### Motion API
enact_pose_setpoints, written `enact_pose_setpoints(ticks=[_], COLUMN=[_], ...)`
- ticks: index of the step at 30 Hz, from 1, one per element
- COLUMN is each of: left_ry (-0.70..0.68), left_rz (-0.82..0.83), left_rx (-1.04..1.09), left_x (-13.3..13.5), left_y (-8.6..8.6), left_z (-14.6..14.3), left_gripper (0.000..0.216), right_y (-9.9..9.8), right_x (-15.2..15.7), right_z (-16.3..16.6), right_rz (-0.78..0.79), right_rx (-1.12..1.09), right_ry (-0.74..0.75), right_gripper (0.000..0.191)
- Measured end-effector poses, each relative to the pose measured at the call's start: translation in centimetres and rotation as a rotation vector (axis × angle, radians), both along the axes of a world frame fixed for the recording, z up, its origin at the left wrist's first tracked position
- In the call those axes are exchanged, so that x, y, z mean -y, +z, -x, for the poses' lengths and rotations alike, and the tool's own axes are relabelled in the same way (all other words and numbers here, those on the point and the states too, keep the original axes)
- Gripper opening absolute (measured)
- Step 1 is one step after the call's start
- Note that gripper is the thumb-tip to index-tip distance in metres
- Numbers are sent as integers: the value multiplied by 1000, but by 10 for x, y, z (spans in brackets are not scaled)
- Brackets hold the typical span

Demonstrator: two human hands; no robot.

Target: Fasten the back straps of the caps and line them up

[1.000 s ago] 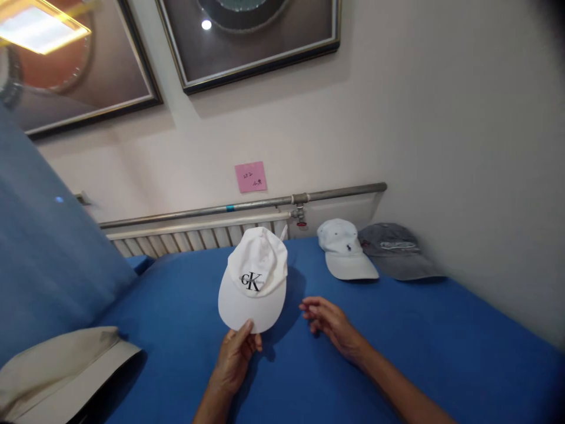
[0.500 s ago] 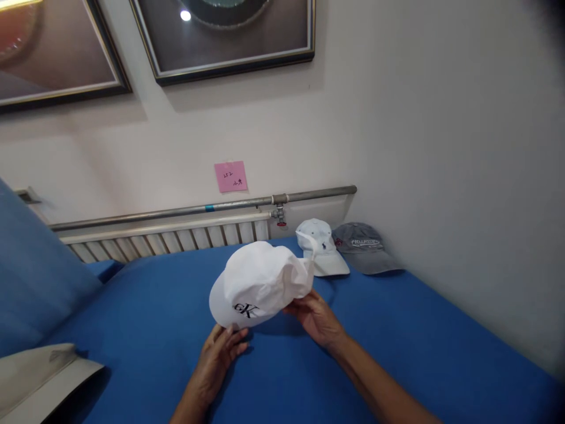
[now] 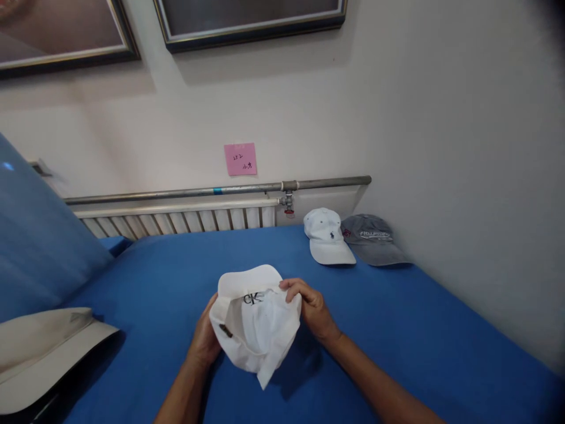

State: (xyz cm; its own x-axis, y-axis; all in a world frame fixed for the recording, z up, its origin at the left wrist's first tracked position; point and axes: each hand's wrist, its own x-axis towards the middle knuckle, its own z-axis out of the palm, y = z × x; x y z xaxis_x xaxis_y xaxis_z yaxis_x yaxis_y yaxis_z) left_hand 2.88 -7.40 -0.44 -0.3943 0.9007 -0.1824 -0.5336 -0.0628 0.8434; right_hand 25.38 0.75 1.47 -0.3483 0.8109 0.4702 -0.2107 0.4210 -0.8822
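Observation:
A white cap with a black CK logo is held just above the blue surface in front of me. Its brim points away from me and its crumpled crown faces me. My left hand grips the cap's left side, mostly hidden behind the fabric. My right hand is closed on the cap's right side, fingers curled over the crown near the logo.
A white cap with a small dark emblem and a grey cap lie at the back right by the wall. A beige cap lies at the left edge. A radiator and pipe run along the back wall.
The cap has been turned round, so the brim now points away from me, and lowered toward me. My right hand, free a second ago, now grips it.

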Motion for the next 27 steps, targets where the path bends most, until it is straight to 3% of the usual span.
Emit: enact_pose_setpoints(ticks=[6,10,13,17,23,25,27], left_ry=[-1,85,111,-40,-474,-513,-457], left_rz=[-45,35,-13,-161,-214,-171,-178], left_rx=[10,-198,-359,-687,-929,-1071,-1250], left_x=[-1,2,9,24,25,16,5], left_y=[4,2,5,27,77,86,88], left_z=[-5,-2,3,10,14,11,4], left_gripper=[50,57,51,19,13,15,17], right_y=[-9,-14,-16,-18,-14,-12,-13], right_x=[3,9,13,18,22,23,23], right_z=[-3,-3,-3,-6,-10,-11,-12], right_rz=[12,-70,-104,-112,-84,-85,-91], right_rx=[44,89,111,125,142,161,180], right_ry=[-98,-95,-108,-148,-183,-174,-170], right_gripper=[18,18,21,21,19,18,17])
